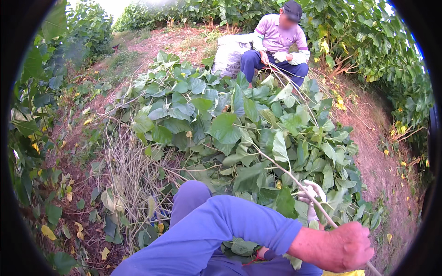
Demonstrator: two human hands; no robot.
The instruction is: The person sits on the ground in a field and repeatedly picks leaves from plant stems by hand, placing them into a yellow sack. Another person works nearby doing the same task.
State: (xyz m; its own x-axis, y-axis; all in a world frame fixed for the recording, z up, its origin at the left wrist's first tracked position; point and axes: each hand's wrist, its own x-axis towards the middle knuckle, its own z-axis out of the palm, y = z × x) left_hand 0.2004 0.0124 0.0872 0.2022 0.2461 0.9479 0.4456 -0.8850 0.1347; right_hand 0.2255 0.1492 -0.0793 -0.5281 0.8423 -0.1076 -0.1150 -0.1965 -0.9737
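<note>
My left hand (347,245), bare below a rolled blue sleeve, is closed round the thick end of a long thin branch (288,172) at the lower right. The branch slants up and left into broad green leaves. Farther up it, my right hand (312,195), in a whitish glove, has its fingers curled about the branch, partly screened by leaves. My left arm crosses in front of my body and hides the right forearm. A large heap of leafy cuttings (193,103) spreads before my knees. Bare thin stems (127,169) lie bundled at its left.
Across the heap sits another person (281,41) in a cap and gloves, holding long stems. Beside that person stands a stuffed white woven sack (229,57) bearing print. Leafy shrubs (373,38) flank the ground. Something yellow (345,273) shows at the bottom edge below my left hand.
</note>
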